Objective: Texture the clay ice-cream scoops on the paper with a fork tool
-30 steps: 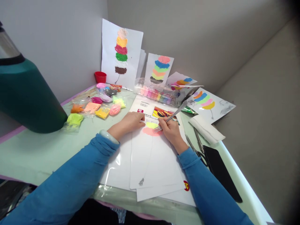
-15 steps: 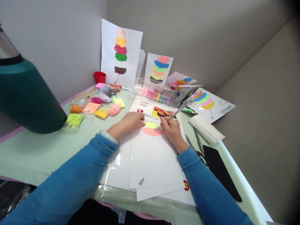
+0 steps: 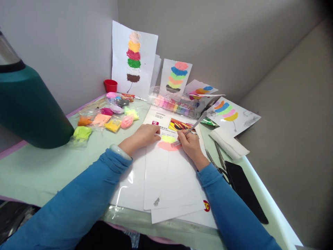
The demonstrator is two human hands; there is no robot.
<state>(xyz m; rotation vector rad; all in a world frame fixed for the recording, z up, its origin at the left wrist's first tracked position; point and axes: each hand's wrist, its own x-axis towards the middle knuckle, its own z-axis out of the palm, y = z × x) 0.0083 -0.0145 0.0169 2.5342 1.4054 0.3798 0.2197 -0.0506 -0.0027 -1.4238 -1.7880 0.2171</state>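
Observation:
My right hand [image 3: 191,143] grips a metal fork [image 3: 197,124], its handle slanting up and away to the right. The tines rest at the right side of a flattened pink clay patch [image 3: 166,146]. Above that patch, touching it, is a yellow clay patch [image 3: 168,138]. Both lie on a white sheet of paper [image 3: 166,180] with a thin drawn line running down it and a small grey scribble near its bottom. My left hand [image 3: 144,136] lies on the paper's upper left edge, holding nothing, with thumb and fingers apart.
Bags of coloured clay [image 3: 106,119] lie at the left, behind a big teal bottle [image 3: 33,107]. A clear box of clay [image 3: 174,104] and decorated sheets stand at the back. On the right are a folded tissue [image 3: 230,142], scissors [image 3: 224,173] and a black phone-like slab [image 3: 246,192].

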